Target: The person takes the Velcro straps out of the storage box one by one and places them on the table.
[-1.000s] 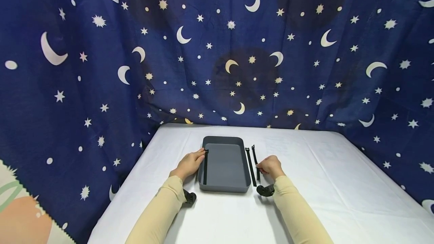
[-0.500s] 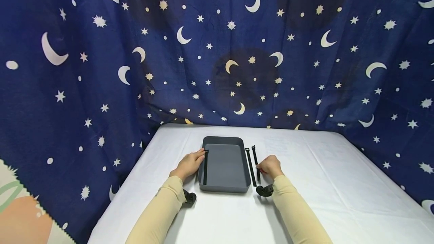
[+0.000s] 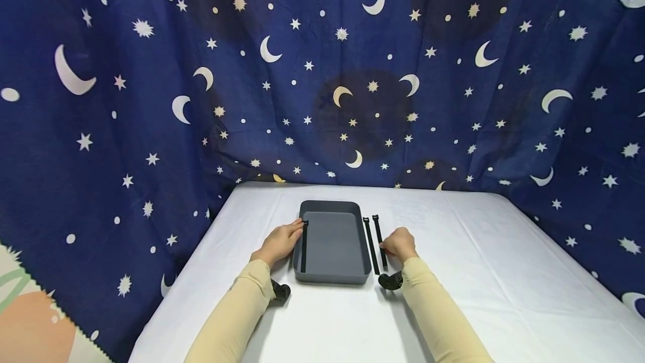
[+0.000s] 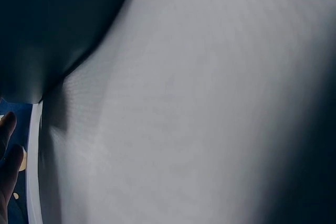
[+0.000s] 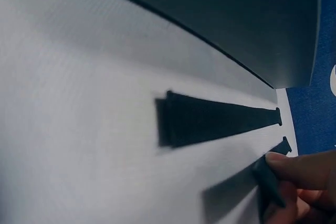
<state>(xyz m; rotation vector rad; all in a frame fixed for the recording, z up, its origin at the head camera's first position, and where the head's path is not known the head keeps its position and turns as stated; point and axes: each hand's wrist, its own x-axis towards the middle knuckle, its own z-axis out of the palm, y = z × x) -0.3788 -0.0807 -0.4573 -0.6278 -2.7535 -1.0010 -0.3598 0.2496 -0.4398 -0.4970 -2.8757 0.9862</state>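
A shallow dark grey tray (image 3: 337, 245) lies on the table, with a black hook-and-loop cable strap (image 3: 304, 251) along its inner left side. My left hand (image 3: 279, 243) rests at the tray's left wall, fingers extended over the rim beside that strap's head. Right of the tray, a second black strap (image 3: 371, 245) lies lengthwise, close to the wall. My right hand (image 3: 400, 243) pinches the outermost strap (image 3: 377, 228) between thumb and fingers. In the right wrist view this strap (image 5: 269, 182) has its near part raised off the cloth; its far end seems to lie down.
A white cloth (image 3: 463, 273) covers the table. Black wrist cameras (image 3: 390, 281) sit under both wrists, the right one close to the straps' near ends. A blue curtain (image 3: 322, 71) with moons and stars hangs behind the table's back edge.
The outermost strap, slightly bowed a second ago, now looks straighter under my right hand's pinch. My left hand keeps its place on the tray. The head view has shifted slightly.
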